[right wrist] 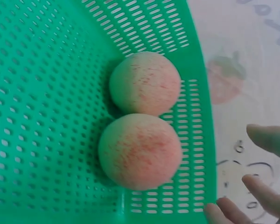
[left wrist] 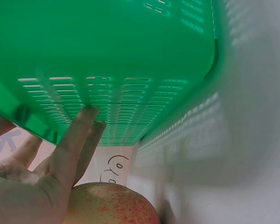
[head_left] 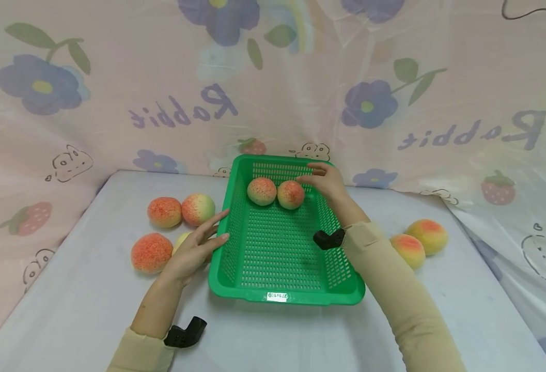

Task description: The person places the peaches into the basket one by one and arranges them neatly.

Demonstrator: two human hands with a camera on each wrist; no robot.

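Observation:
My left hand (head_left: 192, 254) rests against the left side of a green plastic basket (head_left: 287, 295). In the left wrist view its straight fingers (left wrist: 74, 144) lie along the slotted outer wall. Inside the basket, two red-speckled peaches (head_left: 261, 191) (right wrist: 147, 151) sit side by side at the back. Over the back right of the basket, my right hand (head_left: 326, 181) is just beside the right-hand peach (head_left: 291, 195), fingers spread and holding nothing. Close to the left hand, a yellowish fruit (head_left: 181, 240) is partly hidden behind it.
Left of the basket lie two peaches at the back, one red (head_left: 164, 212) and one red-green (head_left: 198, 209), with another red peach (head_left: 152, 253) nearer. Two yellow-red fruits (head_left: 427, 236) (head_left: 408, 250) lie by the right sleeve. A printed curtain (head_left: 291, 103) hangs behind the white table (head_left: 91, 289).

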